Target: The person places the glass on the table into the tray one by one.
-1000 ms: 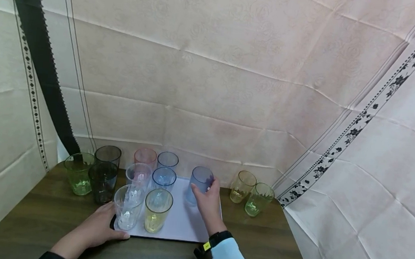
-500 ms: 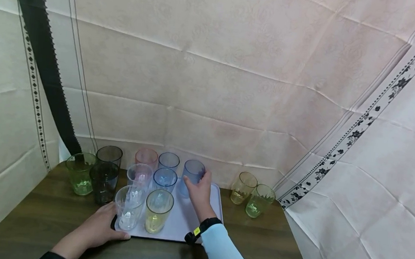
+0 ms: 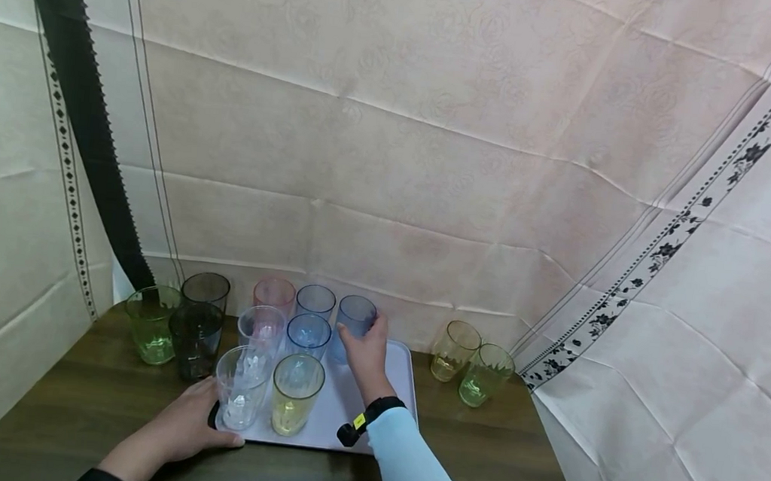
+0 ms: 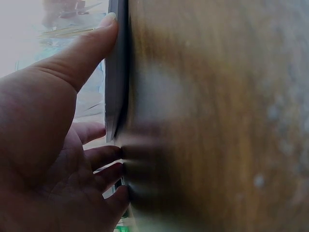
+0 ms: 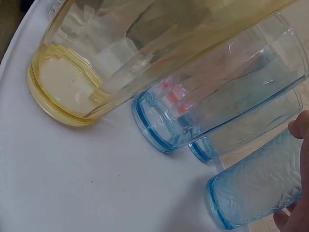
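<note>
My right hand [image 3: 366, 356] holds a blue glass [image 3: 354, 320] upright at the back of the white tray [image 3: 399, 381], thumb on one side and fingers on the other. In the right wrist view this glass [image 5: 251, 188] has a leaf-like relief; its base is at or just above the tray. My left hand [image 3: 184, 421] rests at the tray's front left corner, thumb along the front edge [image 4: 116, 82], fingers spread past the corner. Left of the held glass stand two blue glasses [image 3: 308, 334], a pink glass [image 3: 274, 296], clear glasses [image 3: 240, 391] and a yellow glass [image 3: 296, 399].
On the wooden table [image 3: 477, 459], left of the tray, stand a green glass [image 3: 155, 332] and dark glasses [image 3: 197, 343]. A yellow glass [image 3: 454, 352] and a green glass [image 3: 486, 377] stand to the right. Pale patterned cloth [image 3: 392, 158] hangs behind and at both sides.
My right hand has carried the blue glass left and back, close to the other blue glasses. The left hand has stayed at the tray's corner.
</note>
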Available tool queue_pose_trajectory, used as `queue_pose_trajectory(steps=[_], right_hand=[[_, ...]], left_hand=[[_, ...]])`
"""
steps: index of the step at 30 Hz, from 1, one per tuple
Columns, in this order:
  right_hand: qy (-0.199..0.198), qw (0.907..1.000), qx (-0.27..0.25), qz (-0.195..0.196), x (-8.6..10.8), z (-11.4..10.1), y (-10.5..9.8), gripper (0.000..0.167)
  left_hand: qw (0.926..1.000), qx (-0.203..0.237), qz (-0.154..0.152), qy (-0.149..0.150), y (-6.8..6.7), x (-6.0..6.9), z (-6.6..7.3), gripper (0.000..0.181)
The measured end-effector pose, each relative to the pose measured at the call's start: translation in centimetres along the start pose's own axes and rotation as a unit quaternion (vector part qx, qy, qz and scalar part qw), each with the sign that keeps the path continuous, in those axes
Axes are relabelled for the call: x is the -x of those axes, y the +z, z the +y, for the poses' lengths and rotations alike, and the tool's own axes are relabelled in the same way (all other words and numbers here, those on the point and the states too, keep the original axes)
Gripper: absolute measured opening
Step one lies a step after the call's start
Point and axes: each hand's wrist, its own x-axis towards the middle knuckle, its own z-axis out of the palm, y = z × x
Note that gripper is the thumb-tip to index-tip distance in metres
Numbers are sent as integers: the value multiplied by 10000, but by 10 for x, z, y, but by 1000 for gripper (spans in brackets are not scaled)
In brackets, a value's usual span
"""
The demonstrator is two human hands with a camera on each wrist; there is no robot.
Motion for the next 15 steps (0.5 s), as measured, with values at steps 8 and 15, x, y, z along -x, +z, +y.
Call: queue_pose_trajectory(steps=[8,15], right_hand=[[28,10000,3,-95,-1,1,3,90],[75,9998,89,-146,-2,2,4,90]], left_hand=[[10000,34,-37,-35,0,0,2,125],[10000,-50,-13,13,0,0,0,123]])
